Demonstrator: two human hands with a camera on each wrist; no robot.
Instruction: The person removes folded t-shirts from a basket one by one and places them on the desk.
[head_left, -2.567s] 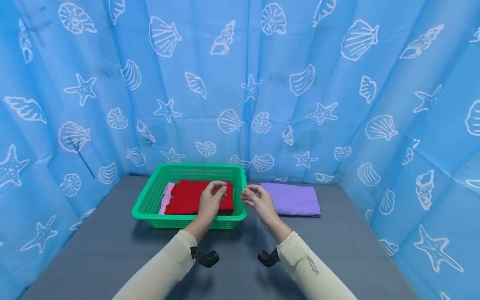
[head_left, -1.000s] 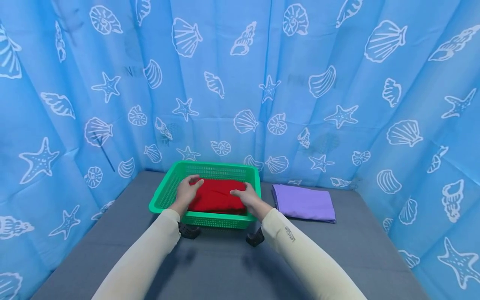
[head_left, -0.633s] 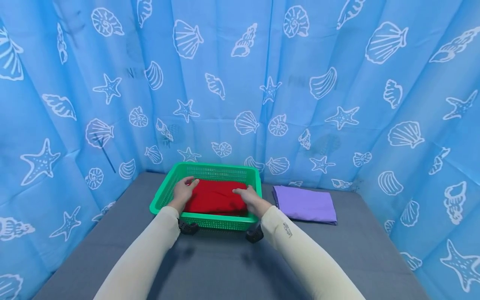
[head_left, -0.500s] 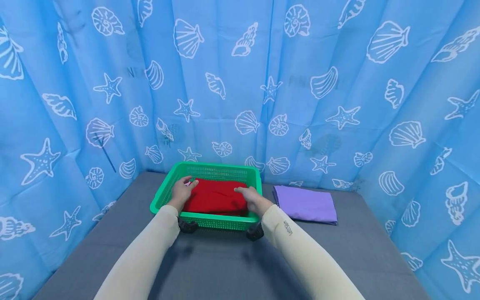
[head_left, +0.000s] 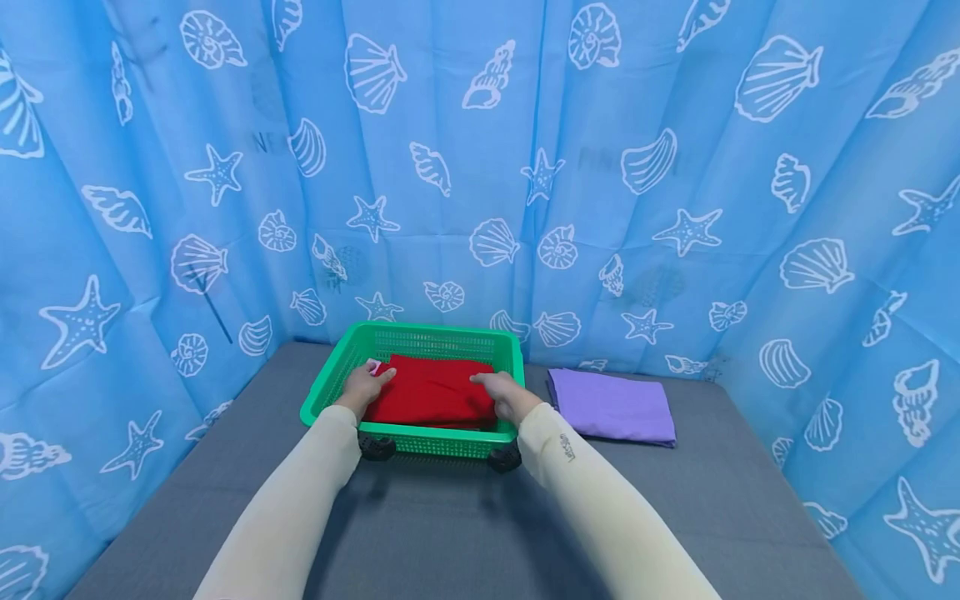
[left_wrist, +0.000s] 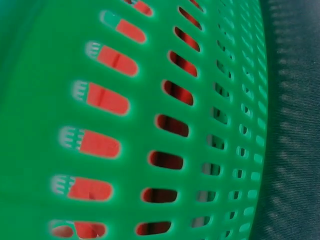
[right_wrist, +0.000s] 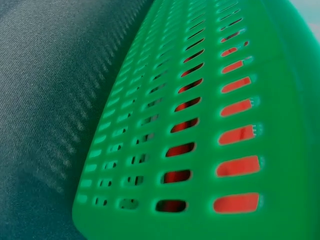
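Observation:
A folded red cloth [head_left: 433,392] lies inside the green plastic basket [head_left: 427,434]. My left hand [head_left: 362,388] grips its left edge, thumb on top and the other fingers mostly hidden. At the right edge my right hand [head_left: 507,395] pinches the cloth, its thumb lying over the top and its fingers out of sight. A bit of pink cloth [head_left: 374,367] shows beside my left fingers. Both wrist views are filled by the slotted basket wall [left_wrist: 145,115], with red cloth [right_wrist: 237,166] visible through the slots.
A folded purple cloth [head_left: 615,406] lies on the grey table [head_left: 442,517] to the right of the basket. Behind the table hangs a blue curtain [head_left: 465,283] with white shell prints, which also runs along both sides.
From above the basket's front right, my hands have moved apart to the red cloth's two sides. Over the last half second my left fingers have closed in on its edge.

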